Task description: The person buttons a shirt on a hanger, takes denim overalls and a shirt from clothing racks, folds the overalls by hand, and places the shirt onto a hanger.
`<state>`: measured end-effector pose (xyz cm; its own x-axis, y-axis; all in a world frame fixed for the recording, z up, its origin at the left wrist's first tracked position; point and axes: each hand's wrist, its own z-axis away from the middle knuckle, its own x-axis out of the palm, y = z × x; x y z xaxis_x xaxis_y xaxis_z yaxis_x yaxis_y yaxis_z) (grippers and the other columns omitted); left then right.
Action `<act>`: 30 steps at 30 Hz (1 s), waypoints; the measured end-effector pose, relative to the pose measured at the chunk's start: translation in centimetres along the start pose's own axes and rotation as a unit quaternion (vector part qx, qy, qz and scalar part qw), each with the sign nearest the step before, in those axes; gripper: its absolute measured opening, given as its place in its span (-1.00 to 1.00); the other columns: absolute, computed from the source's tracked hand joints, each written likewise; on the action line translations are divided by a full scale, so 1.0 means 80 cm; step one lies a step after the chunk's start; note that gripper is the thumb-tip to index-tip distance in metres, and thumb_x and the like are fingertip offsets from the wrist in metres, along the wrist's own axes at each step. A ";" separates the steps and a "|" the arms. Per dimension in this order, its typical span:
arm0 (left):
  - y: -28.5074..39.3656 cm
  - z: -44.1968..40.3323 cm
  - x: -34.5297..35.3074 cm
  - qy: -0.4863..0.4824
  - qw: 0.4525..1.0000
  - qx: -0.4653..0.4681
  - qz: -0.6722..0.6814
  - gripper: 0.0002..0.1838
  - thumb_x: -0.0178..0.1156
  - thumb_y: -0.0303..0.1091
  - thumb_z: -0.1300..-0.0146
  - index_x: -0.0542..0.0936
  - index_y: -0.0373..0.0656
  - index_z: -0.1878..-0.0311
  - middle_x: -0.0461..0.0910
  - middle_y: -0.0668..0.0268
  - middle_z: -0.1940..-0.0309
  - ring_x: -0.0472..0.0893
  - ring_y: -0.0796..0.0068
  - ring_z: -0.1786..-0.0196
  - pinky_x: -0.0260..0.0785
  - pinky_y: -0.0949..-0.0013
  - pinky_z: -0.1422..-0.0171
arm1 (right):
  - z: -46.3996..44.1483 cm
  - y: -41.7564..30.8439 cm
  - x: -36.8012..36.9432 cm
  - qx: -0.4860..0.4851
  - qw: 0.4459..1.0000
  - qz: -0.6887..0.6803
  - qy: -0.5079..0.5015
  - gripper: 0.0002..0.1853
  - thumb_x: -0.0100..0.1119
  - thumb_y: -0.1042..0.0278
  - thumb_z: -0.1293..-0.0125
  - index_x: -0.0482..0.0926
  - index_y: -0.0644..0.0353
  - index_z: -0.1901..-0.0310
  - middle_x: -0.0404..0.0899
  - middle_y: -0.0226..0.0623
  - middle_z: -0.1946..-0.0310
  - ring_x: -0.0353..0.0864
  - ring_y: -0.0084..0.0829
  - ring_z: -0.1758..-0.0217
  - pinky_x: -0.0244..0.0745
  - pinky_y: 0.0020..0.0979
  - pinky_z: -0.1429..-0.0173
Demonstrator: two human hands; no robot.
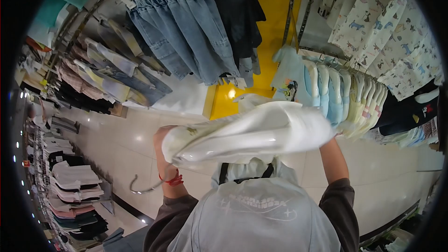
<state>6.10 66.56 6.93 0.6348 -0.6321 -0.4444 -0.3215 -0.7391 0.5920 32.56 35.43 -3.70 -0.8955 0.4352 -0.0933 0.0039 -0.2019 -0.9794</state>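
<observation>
A white garment [308,123] on a glossy white plastic hanger [242,143] is held up in front of my chest, lying roughly level and smeared by motion at its right end. The hanger's metal hook [147,189] points down at the left. My left hand [163,135], with a red bracelet [173,178] on the wrist, grips the left end; its fingers are hidden behind the cloth. At the right end my right wrist [330,149] runs up behind the garment, which covers that hand and its fingers.
Denim shorts [182,32] hang ahead by a yellow panel [268,14]. A rail of light blue and yellow clothes on white hangers [333,81] is at the right, below printed garments [373,28]. Racks of clothes [74,182] line the left side. Pale tiles [126,133] cover the floor.
</observation>
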 end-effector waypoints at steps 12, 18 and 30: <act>0.024 -0.012 -0.001 -0.069 0.975 -0.078 -0.197 -0.66 0.30 -0.29 0.29 0.56 -0.25 0.38 0.52 0.15 0.57 0.51 0.12 0.53 0.34 0.34 0.46 | -0.013 -0.044 -0.017 -0.048 0.915 0.387 -0.103 -0.60 0.15 0.29 -0.14 0.47 0.14 -0.05 0.44 -0.30 -0.09 0.40 -0.37 -0.14 0.27 -0.41 -0.21; 0.033 -0.020 0.010 -0.062 0.946 -0.130 -0.292 -0.67 0.33 -0.29 0.23 0.56 -0.19 0.34 0.55 0.16 0.53 0.54 0.11 0.46 0.36 0.30 0.41 | 0.003 0.004 -0.032 0.019 1.000 0.016 0.008 -0.60 0.17 0.36 -0.09 0.48 0.25 -0.01 0.52 -0.29 0.04 0.47 -0.44 0.04 0.38 -0.41 0.00; 0.034 -0.023 0.033 0.066 0.943 -0.189 -0.267 -0.69 0.35 -0.35 0.18 0.56 -0.19 0.30 0.58 0.14 0.47 0.57 0.08 0.39 0.39 0.33 0.33 | -0.003 -0.066 0.034 -0.094 0.977 -0.004 0.190 -0.46 0.30 0.20 -0.03 0.44 0.32 -0.02 0.53 -0.21 0.09 0.39 -0.38 -0.10 0.22 -0.42 -0.19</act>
<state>8.20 63.30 8.64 0.7248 -0.1399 -0.6746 0.3268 -0.7921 0.5155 30.24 37.89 1.15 -0.6664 0.7375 -0.1099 0.1113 -0.0475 -0.9927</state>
